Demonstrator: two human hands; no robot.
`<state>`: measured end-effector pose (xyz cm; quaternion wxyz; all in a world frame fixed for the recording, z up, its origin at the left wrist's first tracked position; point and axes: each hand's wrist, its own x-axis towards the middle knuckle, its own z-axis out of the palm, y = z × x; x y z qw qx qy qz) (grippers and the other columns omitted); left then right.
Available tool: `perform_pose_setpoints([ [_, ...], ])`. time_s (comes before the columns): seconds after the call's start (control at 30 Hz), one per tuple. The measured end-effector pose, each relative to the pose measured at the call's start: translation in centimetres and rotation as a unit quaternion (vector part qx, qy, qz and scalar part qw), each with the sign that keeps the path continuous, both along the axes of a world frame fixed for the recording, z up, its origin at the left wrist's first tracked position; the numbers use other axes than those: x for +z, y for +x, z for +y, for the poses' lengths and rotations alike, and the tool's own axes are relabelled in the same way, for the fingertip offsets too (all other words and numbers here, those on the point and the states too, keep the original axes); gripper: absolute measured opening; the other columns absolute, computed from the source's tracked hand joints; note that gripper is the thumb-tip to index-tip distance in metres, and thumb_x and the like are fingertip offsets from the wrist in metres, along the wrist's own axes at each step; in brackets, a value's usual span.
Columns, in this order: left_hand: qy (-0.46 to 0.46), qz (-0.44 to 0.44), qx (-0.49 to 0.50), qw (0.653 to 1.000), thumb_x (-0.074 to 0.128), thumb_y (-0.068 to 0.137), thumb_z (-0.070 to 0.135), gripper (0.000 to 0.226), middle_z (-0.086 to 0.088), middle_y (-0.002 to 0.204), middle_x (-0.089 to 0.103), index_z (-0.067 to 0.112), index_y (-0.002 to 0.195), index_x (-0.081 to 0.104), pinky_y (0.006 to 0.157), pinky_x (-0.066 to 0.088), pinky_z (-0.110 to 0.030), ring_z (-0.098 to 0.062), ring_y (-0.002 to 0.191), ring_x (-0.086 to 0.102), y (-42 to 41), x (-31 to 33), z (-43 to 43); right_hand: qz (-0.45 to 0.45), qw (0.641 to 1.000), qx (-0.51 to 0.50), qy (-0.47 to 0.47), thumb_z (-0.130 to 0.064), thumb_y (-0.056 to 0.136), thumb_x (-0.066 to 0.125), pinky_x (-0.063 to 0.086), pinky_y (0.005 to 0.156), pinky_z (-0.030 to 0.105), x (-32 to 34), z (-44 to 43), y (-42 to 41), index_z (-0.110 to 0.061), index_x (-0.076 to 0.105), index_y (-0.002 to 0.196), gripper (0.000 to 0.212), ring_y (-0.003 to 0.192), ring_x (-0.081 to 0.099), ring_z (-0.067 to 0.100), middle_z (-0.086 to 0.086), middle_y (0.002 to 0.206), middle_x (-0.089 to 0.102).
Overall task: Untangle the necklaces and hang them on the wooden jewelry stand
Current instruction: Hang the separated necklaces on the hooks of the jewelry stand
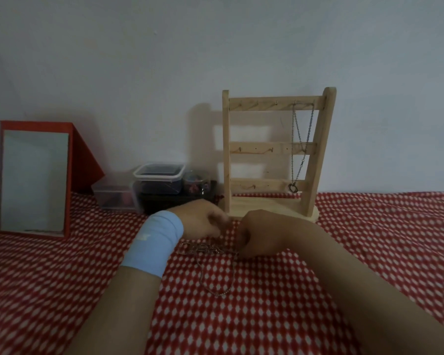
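Here the red cloth (369, 239) has lots of open room on our right and close to us. Our left hand (203, 219) curls over the chains (205, 248), but it is too blurry to tell if it pinches them. Our right hand (256, 234) pinches their right end. The chains lie on the cloth just in front of the stand (274, 149), which has a hung chain (301, 139). A mirror (34, 180) and boxes (159, 180) sit on our left.
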<state>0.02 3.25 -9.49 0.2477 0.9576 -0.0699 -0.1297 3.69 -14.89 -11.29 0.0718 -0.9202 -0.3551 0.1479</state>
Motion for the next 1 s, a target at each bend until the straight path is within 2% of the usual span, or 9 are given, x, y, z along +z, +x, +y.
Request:
perform_pose_setpoints([
  [0.27,0.047,0.024,0.012,0.999,0.074,0.083,0.036,0.005,0.018,0.097,0.065,0.033,0.086,0.072,0.096,0.046,-0.026,-0.003,0.097,0.058,0.7,-2.0,1.1,0.018,0.995,-0.078,-0.061,-0.019,0.084,0.071,0.060,0.083,0.034,1.0,-3.2,1.9,-0.013,0.077,0.094,0.013,0.095,0.071,0.019,0.004,0.101,0.075],
  [0.47,-0.118,-0.092,0.108,0.983,0.061,0.092,0.016,0.014,0.001,0.086,0.066,0.016,0.078,0.064,0.073,0.048,-0.023,-0.015,0.083,0.063,0.5,0.0,2.9,-0.012,0.984,-0.113,-0.136,-0.018,0.084,0.072,0.055,0.066,0.026,1.1,-3.1,2.1,-0.013,0.071,0.085,0.005,0.077,0.066,0.013,0.001,0.088,0.070],
  [0.53,-0.250,-0.117,0.138,0.951,0.054,0.093,0.005,0.022,0.001,0.074,0.060,0.013,0.073,0.059,0.067,0.051,-0.021,-0.013,0.069,0.059,0.5,0.6,3.0,-0.024,0.980,-0.125,-0.154,-0.015,0.084,0.072,0.050,0.062,0.023,1.5,-3.1,1.8,-0.015,0.065,0.075,0.011,0.065,0.060,0.010,-0.002,0.075,0.064],
  [0.63,-0.522,-0.114,0.201,0.821,0.046,0.098,0.008,0.023,-0.002,0.060,0.050,0.009,0.075,0.051,0.074,0.054,-0.041,-0.017,0.054,0.052,0.5,0.9,2.7,-0.032,0.969,-0.134,-0.205,-0.018,0.085,0.072,0.051,0.066,0.024,1.8,-2.8,1.2,-0.016,0.059,0.070,0.020,0.062,0.056,0.008,-0.004,0.070,0.060],
  [0.7,-0.543,-0.114,0.204,0.807,0.045,0.101,0.012,0.021,-0.005,0.060,0.048,0.009,0.080,0.049,0.070,0.052,-0.043,-0.018,0.048,0.048,0.6,1.0,2.4,-0.056,0.963,-0.124,-0.232,-0.020,0.086,0.070,0.051,0.071,0.027,1.9,-2.4,0.7,-0.016,0.058,0.076,0.016,0.071,0.057,0.012,-0.001,0.081,0.060],
  [0.8,-0.552,-0.085,0.198,0.806,0.044,0.102,0.012,0.019,-0.009,0.063,0.048,0.008,0.083,0.047,0.077,0.047,-0.049,-0.017,0.045,0.048,0.4,1.4,1.2,-0.057,0.992,-0.066,-0.088,-0.025,0.089,0.065,0.050,0.090,0.033,1.1,-1.3,0.5,-0.018,0.058,0.129,0.041,0.111,0.059,0.021,0.006,0.124,0.059],
  [0.87,-0.559,-0.072,0.181,0.806,0.044,0.102,0.012,0.020,-0.009,0.063,0.047,0.009,0.082,0.046,0.077,0.053,-0.049,-0.018,0.045,0.046,0.3,1.6,0.4,0.085,0.987,-0.037,0.131,-0.027,0.091,0.066,0.043,0.109,0.040,0.2,0.2,-0.4,-0.026,0.034,0.154,0.071,0.132,0.049,0.021,0.001,0.145,0.049],
  [0.93,-0.570,-0.074,0.167,0.801,0.043,0.102,0.013,0.021,-0.008,0.064,0.047,0.010,0.082,0.046,0.070,0.058,-0.047,-0.018,0.048,0.047,0.2,1.6,0.0,0.191,0.945,-0.033,0.262,-0.031,0.091,0.072,0.044,0.109,0.035,-1.1,1.8,-1.0,-0.030,0.031,0.154,0.075,0.127,0.054,0.015,-0.005,0.143,0.054],
  [1.0,-0.584,-0.093,0.167,0.789,0.043,0.103,0.014,0.020,-0.006,0.063,0.049,0.010,0.083,0.048,0.070,0.059,-0.047,-0.017,0.049,0.047,0.0,1.9,0.0,0.162,0.941,-0.058,0.293,-0.031,0.090,0.075,0.049,0.102,0.029,-2.1,2.5,-1.0,-0.024,0.049,0.142,0.058,0.116,0.062,0.012,-0.005,0.130,0.065],
])
